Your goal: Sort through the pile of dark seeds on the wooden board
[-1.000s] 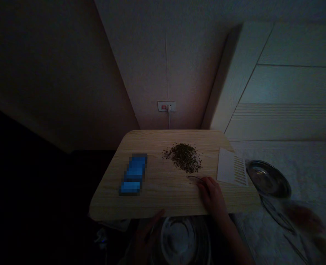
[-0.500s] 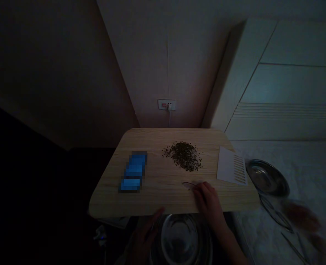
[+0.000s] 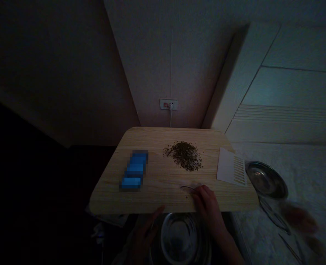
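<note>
One grain (image 3: 186, 197) already sits separated from the pile (image 3: 185, 154); right hand (image 3: 208, 206) pinches a thin curved item (image 3: 187, 187), left hand's (image 3: 144, 233) grip unclear.

Quantities: one desk (image 3: 157, 200); one heap of small dark grains (image 3: 185, 155), individual count not determinable; one white slotted panel (image 3: 225, 165); one pixelated blue item (image 3: 135, 171); two metal vessels, one basin (image 3: 179, 237) and one bowl (image 3: 266, 180); one wall socket (image 3: 164, 104); one thin curved implement (image 3: 188, 187).
</note>
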Tool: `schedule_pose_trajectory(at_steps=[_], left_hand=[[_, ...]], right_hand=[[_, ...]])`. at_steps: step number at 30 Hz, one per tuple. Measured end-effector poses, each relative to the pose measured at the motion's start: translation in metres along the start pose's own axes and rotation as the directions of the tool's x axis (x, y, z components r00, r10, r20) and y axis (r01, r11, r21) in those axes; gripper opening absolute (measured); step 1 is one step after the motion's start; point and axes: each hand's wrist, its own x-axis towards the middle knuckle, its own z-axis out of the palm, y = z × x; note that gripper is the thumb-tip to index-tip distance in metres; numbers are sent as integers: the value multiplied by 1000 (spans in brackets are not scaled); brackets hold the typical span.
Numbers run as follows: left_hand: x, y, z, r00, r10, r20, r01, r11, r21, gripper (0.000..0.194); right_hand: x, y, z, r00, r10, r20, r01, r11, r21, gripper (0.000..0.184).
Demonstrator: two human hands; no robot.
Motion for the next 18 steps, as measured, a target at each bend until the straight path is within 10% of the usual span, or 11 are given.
schedule_pose_trajectory(at_steps=[18], left_hand=[[0,-19,1,999,36,3,-37,997,63,38]], right_hand=[[-28,-11,2,996,-3,84,-2,998,58,10]])
